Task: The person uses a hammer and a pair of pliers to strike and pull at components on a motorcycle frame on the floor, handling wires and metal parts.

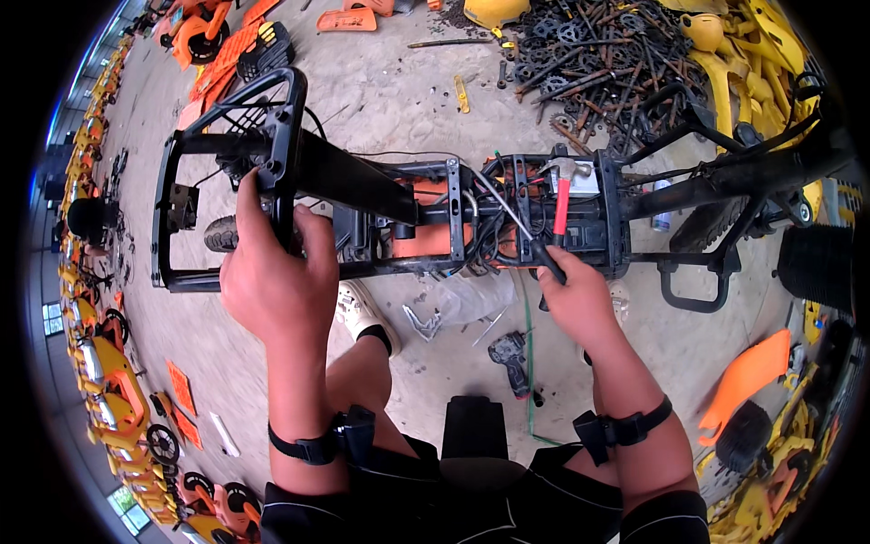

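A long black metal vehicle frame (453,208) lies crosswise in front of me, with cables and orange panels inside it. My left hand (281,272) grips the black bar at its left end, index finger stretched along a bolted bracket, thumb on the other side. In my right hand (575,295) is the black handle of a long screwdriver (501,201); its thin silver shaft slants up and left over the cables. A claw hammer (562,204) with a red handle rests on the frame beside it, its lower end partly hidden near my right fingers.
A cordless drill (512,363) and a clear plastic bag (476,295) lie on the floor near my feet. Beyond the frame is a heap of rusty metal parts (589,68). Yellow panels (757,45) pile up at far right; an orange panel (748,381) lies nearer.
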Tool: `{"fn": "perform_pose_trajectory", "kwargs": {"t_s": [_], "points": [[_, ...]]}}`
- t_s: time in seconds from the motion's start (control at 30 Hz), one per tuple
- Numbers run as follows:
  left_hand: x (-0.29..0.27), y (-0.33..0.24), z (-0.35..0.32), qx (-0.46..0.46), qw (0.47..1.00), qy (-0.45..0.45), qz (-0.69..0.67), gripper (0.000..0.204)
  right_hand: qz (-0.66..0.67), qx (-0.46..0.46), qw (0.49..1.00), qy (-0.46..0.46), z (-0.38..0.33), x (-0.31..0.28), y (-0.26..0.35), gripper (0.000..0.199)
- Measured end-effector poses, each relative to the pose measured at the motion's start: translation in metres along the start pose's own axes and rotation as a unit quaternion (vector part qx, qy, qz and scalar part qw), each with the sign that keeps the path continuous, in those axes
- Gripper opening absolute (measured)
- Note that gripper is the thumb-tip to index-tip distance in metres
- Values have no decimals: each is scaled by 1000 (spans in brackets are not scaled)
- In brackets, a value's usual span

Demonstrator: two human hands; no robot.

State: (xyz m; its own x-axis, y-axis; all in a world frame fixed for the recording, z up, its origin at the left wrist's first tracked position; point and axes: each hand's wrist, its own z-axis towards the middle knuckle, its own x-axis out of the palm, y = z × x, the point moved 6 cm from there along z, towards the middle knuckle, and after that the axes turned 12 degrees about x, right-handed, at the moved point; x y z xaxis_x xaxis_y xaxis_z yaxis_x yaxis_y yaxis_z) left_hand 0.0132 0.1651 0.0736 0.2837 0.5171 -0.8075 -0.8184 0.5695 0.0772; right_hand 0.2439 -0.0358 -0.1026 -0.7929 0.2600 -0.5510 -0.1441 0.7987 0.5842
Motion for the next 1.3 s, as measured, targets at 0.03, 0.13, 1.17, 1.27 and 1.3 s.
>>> {"fn": "perform_pose_trajectory", "kwargs": {"t_s": [0.03, 0.13, 1.17, 1.27, 1.3], "points": [[0, 1, -1, -7, 1000, 3, -4, 50, -56, 9, 998, -3, -5, -3, 10, 42], [0, 0, -1, -8, 1000, 3, -5, 50, -133, -53, 987, -68, -7, -3, 16, 43], [-3, 7, 3, 39, 997, 3, -61, 50, -19, -14, 998, 59, 30, 53, 50, 18], [-5, 0, 5, 63, 997, -20, -49, 52, 481, 240, 833, 129, 41, 88, 96, 19], [-2, 3, 2, 63, 996, -38, -45, 53, 537, 200, 817, 68, 30, 81, 126, 18]]}}
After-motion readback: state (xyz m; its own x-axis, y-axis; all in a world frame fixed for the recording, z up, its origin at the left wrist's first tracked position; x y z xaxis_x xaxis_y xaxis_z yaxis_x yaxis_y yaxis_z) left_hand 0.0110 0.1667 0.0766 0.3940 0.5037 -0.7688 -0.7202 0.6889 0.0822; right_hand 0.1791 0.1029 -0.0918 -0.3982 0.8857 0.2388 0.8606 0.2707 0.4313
